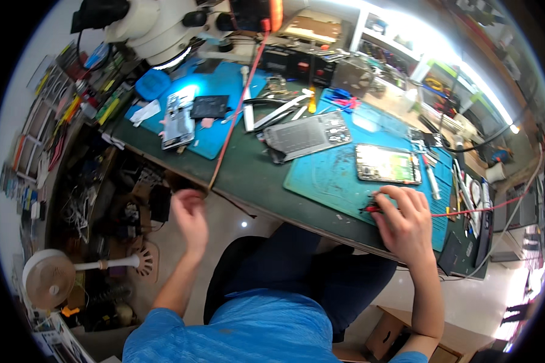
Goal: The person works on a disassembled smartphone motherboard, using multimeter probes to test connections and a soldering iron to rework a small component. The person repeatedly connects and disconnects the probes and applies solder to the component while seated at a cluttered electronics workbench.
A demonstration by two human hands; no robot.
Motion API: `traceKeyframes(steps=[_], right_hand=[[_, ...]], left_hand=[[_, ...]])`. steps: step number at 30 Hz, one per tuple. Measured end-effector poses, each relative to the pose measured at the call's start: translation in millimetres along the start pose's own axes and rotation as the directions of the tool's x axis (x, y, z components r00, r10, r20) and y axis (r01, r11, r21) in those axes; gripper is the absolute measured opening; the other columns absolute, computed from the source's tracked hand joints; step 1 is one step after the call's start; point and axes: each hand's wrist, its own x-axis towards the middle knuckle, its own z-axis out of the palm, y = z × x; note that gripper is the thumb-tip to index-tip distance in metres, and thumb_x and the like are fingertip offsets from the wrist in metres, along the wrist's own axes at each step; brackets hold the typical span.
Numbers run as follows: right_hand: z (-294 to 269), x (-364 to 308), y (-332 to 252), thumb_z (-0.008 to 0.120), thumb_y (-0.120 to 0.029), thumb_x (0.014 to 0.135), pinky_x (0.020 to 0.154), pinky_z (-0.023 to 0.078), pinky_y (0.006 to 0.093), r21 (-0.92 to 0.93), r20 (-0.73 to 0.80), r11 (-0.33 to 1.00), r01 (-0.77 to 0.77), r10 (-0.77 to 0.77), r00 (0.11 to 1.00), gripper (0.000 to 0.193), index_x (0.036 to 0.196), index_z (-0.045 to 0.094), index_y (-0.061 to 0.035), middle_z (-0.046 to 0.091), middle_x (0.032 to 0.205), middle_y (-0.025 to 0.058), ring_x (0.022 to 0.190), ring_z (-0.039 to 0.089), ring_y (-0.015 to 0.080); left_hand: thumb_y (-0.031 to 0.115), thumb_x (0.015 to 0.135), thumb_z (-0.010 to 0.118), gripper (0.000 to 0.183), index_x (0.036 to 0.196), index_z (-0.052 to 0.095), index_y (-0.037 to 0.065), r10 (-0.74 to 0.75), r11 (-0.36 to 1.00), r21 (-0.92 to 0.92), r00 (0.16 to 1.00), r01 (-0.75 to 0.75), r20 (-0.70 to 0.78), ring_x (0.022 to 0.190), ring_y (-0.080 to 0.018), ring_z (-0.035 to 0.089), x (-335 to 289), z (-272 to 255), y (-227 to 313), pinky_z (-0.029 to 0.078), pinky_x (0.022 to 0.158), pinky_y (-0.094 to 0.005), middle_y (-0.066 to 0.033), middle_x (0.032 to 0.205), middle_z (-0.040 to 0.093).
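Note:
My right hand (404,221) is over the near right part of the blue work mat (321,193), thumb and fingers pinched together. Between the fingertips is a small red and black clip (372,207), partly hidden; a red wire runs off to the right from behind the hand. Just beyond lies an opened phone (387,163) with its green circuit board showing. My left hand (189,221) hangs in front of the bench's near edge, smeared by motion, so its fingers do not read clearly. Close to it, a red cable (229,133) comes down over the edge.
A microscope (157,36) stands at the back left over a second phone (178,121) on another blue mat. A phone housing (309,136) lies mid-bench. Screwdrivers and tweezers lie around it. A fan (49,278) stands at lower left.

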Motion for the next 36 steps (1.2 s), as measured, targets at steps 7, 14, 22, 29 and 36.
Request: traceKeyframes(steps=[7, 14, 22, 29, 36], right_hand=[[-28, -5, -33, 0.087, -0.012, 0.078, 0.106, 0.048, 0.0485, 0.048, 0.137, 0.968, -0.248, 0.24, 0.961, 0.086, 0.157, 0.053, -0.0036, 0.062, 0.144, 0.0184, 0.125, 0.06, 0.04], [-43, -36, -57, 0.096, -0.025, 0.077, 0.108, 0.053, 0.0492, 0.343, 0.011, 0.87, -0.353, 0.372, 0.928, 0.083, 0.149, 0.062, -0.0033, 0.064, 0.145, 0.0174, 0.127, 0.063, 0.0389], [115, -58, -184, 0.08, -0.017, 0.096, 0.097, 0.06, 0.0451, 0.9, 0.259, 0.316, -0.3, 0.164, 0.952, 0.043, 0.138, 0.073, -0.0128, 0.082, 0.113, 0.0133, 0.11, 0.077, 0.0322], [87, -177, -138, 0.075, 0.0, 0.095, 0.069, 0.057, 0.0318, 0.687, -0.158, 0.418, -0.595, 0.884, 0.439, 0.02, 0.115, 0.079, -0.0026, 0.071, 0.082, 0.0039, 0.069, 0.063, 0.0159], [19, -220, -94, 0.035, -0.04, 0.117, 0.066, 0.042, 0.0298, 0.457, -0.709, 0.617, -0.641, 0.688, 0.156, 0.057, 0.128, 0.071, 0.002, 0.057, 0.082, 0.0032, 0.074, 0.052, 0.0134]], left_hand=[[0.002, 0.102, 0.072, 0.017, 0.118, 0.071, 0.0, -0.099, 0.993, 0.105, 0.896, 0.059, 0.433, 0.09, -0.0143, 0.068, -20, 29, -1, 0.056, 0.072, -0.0282, -0.0094, 0.111, 0.067], [0.008, 0.106, 0.071, 0.011, 0.108, 0.075, -0.002, 0.066, 0.998, -0.063, 0.515, -0.022, 0.855, 0.079, -0.0209, 0.077, -20, 9, 119, 0.06, 0.07, -0.0323, -0.0141, 0.104, 0.072], [0.017, 0.11, 0.066, 0.019, 0.097, 0.062, 0.003, 0.304, 0.295, -0.645, 0.571, 0.705, 0.763, 0.062, -0.018, 0.065, -6, 26, 257, 0.055, 0.053, -0.0291, -0.0134, 0.093, 0.064], [0.023, 0.118, 0.048, 0.031, 0.105, 0.065, 0.0, 0.199, 0.263, -0.498, 0.459, 0.826, 0.866, 0.053, -0.0145, 0.064, 21, -16, 238, 0.049, 0.042, -0.0261, -0.0104, 0.082, 0.067], [0.026, 0.113, 0.061, 0.033, 0.125, 0.076, -0.001, -0.398, 0.9, 0.41, 0.105, -0.15, 0.911, 0.082, -0.0174, 0.08, 33, 16, 201, 0.062, 0.071, -0.0285, -0.0129, 0.102, 0.082]])
